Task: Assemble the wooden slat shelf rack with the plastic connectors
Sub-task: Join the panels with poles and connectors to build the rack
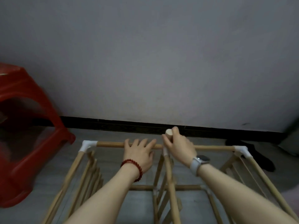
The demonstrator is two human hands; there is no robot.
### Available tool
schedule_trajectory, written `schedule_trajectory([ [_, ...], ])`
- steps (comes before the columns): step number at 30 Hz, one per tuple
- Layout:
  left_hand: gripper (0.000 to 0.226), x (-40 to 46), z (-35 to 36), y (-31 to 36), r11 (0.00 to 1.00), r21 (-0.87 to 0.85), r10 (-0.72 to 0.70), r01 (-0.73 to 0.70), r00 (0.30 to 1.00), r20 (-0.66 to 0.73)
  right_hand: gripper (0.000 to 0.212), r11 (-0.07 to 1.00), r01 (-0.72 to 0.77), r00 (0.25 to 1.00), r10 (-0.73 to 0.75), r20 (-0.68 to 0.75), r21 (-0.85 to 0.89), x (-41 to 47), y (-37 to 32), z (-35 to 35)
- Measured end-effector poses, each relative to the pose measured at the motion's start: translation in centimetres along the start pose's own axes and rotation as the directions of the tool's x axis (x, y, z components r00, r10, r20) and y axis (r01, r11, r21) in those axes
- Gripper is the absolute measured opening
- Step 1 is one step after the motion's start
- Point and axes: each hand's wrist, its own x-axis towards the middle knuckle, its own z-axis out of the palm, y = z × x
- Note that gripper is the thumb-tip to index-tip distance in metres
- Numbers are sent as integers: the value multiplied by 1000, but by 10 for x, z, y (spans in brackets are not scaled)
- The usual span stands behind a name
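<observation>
A red plastic stool point(24, 126) stood on the floor point(113, 135) at the far left, near the grey wall point(145, 62). Just right of it rose the wooden rack point(72, 175), its left white plastic connector point(87, 145) joining a side pole to the top rail point(111, 144). The left hand point(139, 152), a red bead bracelet point(134, 167) on its wrist, lay on that rail with fingers straight and spread, its grip released. Beside it, at the rail's middle, the right hand point(178, 146) had its grip grasping a short upright wooden peg point(169, 134), fingers curled round it above the central connector point(165, 151). A grey watch point(199, 160) sat on that wrist. Further right, the rail ended in another white corner connector point(241, 150), with slats point(234, 168) below. A dark cloth point(258, 156) lay on the floor behind that corner.
</observation>
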Motion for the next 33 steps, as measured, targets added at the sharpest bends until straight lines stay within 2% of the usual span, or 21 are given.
schedule_trajectory([
  [1, 48, -1, 0, 2, 1000, -10, -5, 5, 1000, -3, 31, 997, 33, 998, -30, 46, -69, 0, 0, 1],
  [2, 48, 0, -1, 2, 1000, -16, -14, 14, 1000, -4, 32, 995, 48, 999, -47, 13, -85, 8, -6, -10],
  [4, 48, 1, -1, 2, 999, -33, -16, 16, 1000, 11, 32, 990, 40, 982, -14, -187, 133, 23, -16, -45],
  [6, 48, 2, 1, 0, 999, -49, -23, 23, 1000, -11, 29, 901, 114, 909, 75, -409, 419, 26, -18, -57],
  [7, 48, 3, 2, -1, 999, -48, -25, 24, 1000, -14, 28, 899, 103, 914, 83, -396, 426, 19, -16, -51],
  [8, 48, 2, 3, -1, 999, -43, -25, 25, 1000, -10, 28, 954, 43, 953, 50, -300, 296, 8, -13, -32],
  [9, 48, 1, 4, -2, 999, -41, -28, 27, 1000, -8, 30, 990, -6, 992, 23, -121, 139, -4, -10, -12],
  [10, 48, 1, 4, -1, 999, -44, -29, 28, 1000, -8, 31, 999, -25, 1000, 25, -4, 24, -8, -4, -1],
  [11, 48, 0, 3, -1, 998, -51, -27, 27, 1000, -1, 31, 999, -41, 999, 41, 11, -6, -7, 0, -2],
  [12, 48, 2, 1, -1, 997, -67, -28, 27, 1000, -2, 32, 998, -59, 997, 59, -45, 11, 2, 1, -13],
  [15, 47, 2, 0, -2, 995, -97, -31, 31, 1000, -1, 32, 963, -5, 941, 96, -326, 269, 13, 0, -42],
  [16, 46, 2, 0, -3, 995, -96, -36, 35, 999, -7, 31, 957, -3, 929, 110, -354, 292, 9, 0, -41],
  [17, 46, 3, 0, -1, 995, -95, -43, 42, 999, -5, 32, 976, -25, 946, 93, -309, 216, 0, 2, -29],
  [19, 45, 4, -2, -1, 994, -91, -59, 60, 998, 15, 32, 999, -11, 996, 14, -84, 41, -19, 7, 1],
  [21, 44, 5, -8, 0, 991, -96, -92, 98, 994, 62, 31, 998, 2, 1000, 0, -29, 67, -20, 20, 1],
  [23, 44, 7, -13, 8, 980, -108, -152, 164, 982, 113, 33, 992, -64, 994, 73, -83, 109, -15, 41, -16],
  [25, 44, 10, -15, 25, 976, -121, -174, 183, 981, 82, 35, 970, -170, 973, 193, -124, 171, -11, 69, -33],
  [28, 46, 24, -15, 76, 990, -142, -21, 21, 1000, 5, 39, 943, -324, 937, 331, -113, 74, -15, 128, -55],
  [30, 52, 35, -10, 114, 984, -139, 120, -108, 989, 84, 42, 914, -405, 905, 406, -125, 34, -16, 161, -83],
  [31, 54, 39, -6, 127, 984, -117, 152, -136, 978, 145, 44, 909, -415, 892, 417, -174, 50, -14, 170, -100],
  [33, 56, 46, 6, 145, 988, -45, 153, -147, 967, 203, 44, 910, -376, 832, 414, -368, 173, -10, 183, -133],
])
